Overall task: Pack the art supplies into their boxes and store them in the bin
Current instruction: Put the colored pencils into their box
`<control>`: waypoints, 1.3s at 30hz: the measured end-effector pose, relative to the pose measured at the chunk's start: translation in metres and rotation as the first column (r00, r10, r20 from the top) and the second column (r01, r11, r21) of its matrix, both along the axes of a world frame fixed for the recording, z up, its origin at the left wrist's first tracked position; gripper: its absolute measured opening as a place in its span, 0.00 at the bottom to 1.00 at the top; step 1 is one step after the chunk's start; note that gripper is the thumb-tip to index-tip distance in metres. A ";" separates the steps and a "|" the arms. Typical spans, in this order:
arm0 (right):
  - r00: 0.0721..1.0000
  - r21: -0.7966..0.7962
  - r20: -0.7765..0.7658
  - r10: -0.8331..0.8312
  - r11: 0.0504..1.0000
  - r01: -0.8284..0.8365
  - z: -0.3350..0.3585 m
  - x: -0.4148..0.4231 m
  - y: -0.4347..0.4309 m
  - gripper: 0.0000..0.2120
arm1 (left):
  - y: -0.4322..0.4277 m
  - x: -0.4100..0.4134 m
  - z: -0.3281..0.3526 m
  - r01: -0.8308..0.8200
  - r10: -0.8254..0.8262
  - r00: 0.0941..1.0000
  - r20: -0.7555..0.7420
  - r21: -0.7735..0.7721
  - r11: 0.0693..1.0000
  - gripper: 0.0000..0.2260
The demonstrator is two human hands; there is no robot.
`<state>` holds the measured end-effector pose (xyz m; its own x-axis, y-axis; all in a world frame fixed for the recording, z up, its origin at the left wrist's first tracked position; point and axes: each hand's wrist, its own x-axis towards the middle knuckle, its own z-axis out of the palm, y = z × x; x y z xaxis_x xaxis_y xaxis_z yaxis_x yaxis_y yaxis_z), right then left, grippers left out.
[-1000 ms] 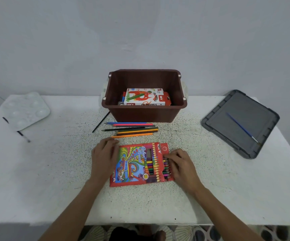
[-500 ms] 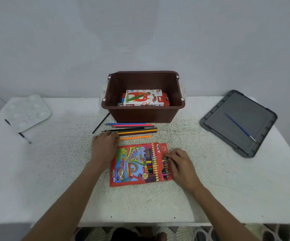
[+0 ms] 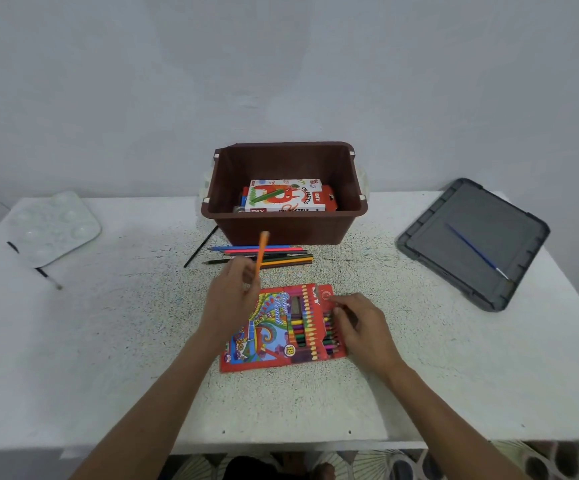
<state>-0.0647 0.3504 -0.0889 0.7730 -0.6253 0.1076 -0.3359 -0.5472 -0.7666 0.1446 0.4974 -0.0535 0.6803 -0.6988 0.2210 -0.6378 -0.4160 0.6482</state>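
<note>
A red colour pencil box [image 3: 277, 327] lies flat on the white table [image 3: 108, 341], its open right end showing pencil tips. My left hand [image 3: 229, 299] pinches an orange pencil [image 3: 262, 249] and holds it lifted, pointing up and away over the box's upper left corner. My right hand [image 3: 361, 327] rests on the box's open right end, fingers curled at the pencil tips. Several loose pencils [image 3: 264, 256] lie in a row in front of the brown bin [image 3: 286, 223]. The bin holds an oil pastels box [image 3: 286, 199].
The bin's grey lid [image 3: 471, 244] lies at the right with a blue paintbrush [image 3: 475, 251] on it. A white paint palette [image 3: 52, 226] sits at the far left, a thin black brush [image 3: 38, 268] beside it. Another black brush [image 3: 199, 251] leans by the bin's left side.
My left hand left the box, reached to the loose pencils, took the orange one and lifted it off the table. My right hand stayed at the box's open end.
</note>
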 end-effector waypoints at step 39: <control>0.980 -0.724 -0.164 -0.109 0.689 -0.044 0.019 -0.054 -0.076 0.08 | 0.088 0.023 -0.067 0.004 -0.025 0.990 0.139 0.143 0.990 0.27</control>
